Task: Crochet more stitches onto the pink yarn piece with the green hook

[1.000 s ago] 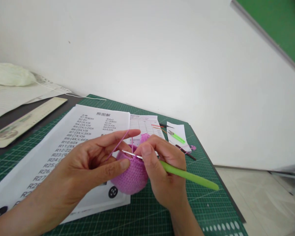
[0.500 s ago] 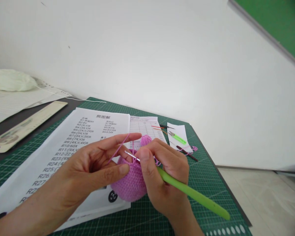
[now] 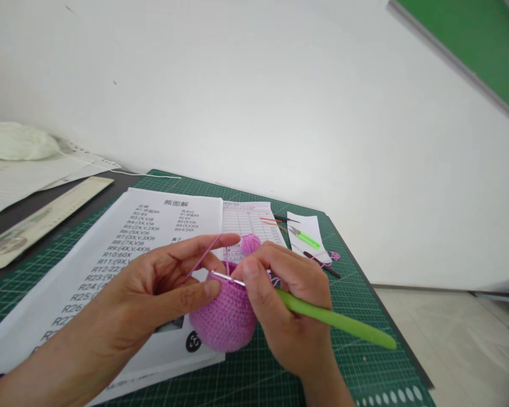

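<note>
My left hand pinches the upper edge of a pink crocheted piece, round and cup-shaped, between thumb and fingers. Its raised index finger carries a strand of pink yarn that runs down to the stitches. My right hand is closed around a crochet hook with a thick green handle. The hook's silver tip lies across the top edge of the piece, close to my left thumb. Just behind my hands sits a small ball of pink yarn. My right fingers hide part of the piece's rim.
Printed pattern sheets lie on a green cutting mat. At the right are green thread snips on white paper and a dark hook. A ruler and a pale yarn skein lie left. A white wall rises behind.
The hook has turned flatter, its handle end rising and its tip moving slightly left along the piece's edge. My left hand keeps its hold, and the view has shifted slightly.
</note>
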Available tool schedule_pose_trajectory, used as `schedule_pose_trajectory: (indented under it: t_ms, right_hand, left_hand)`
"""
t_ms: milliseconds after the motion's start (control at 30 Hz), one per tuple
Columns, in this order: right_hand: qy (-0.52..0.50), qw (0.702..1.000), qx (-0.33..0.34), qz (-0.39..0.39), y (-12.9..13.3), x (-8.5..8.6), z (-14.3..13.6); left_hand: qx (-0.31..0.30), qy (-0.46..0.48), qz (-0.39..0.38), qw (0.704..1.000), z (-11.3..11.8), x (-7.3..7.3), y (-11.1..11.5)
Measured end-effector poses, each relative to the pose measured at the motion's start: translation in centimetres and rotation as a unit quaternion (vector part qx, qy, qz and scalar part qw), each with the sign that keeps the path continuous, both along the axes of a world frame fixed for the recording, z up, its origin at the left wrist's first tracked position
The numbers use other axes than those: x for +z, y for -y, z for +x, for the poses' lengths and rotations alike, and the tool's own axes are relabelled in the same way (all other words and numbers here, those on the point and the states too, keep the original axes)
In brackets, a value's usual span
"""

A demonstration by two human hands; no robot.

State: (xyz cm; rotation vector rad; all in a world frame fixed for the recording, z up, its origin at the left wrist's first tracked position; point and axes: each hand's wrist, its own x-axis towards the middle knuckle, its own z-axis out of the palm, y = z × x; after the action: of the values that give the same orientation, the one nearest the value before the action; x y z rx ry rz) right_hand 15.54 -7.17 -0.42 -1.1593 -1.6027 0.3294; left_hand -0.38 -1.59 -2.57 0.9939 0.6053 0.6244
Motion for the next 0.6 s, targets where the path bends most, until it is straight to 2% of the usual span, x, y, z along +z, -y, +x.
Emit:
schedule_pose_trajectory:
  t_ms: [267,433,600]
  right_hand:
    - [0.002,0.993,0.104,-0.05,0.4,0.9,1.6]
    - [0.043,0.99,0.096,-0.089,0.8,1.1,1.9]
    - [0.093,0.989,0.067,-0.088,0.8,1.0,1.8]
  left_hand:
    - [-0.012,-0.012,0.018,1.0,-0.4,-0.2,0.0]
    - [-0.015,-0.013,0.014,1.0,-0.1,0.0,0.0]
    - [0.014,-0.035,0.065,0.997,0.2,0.3,0.2]
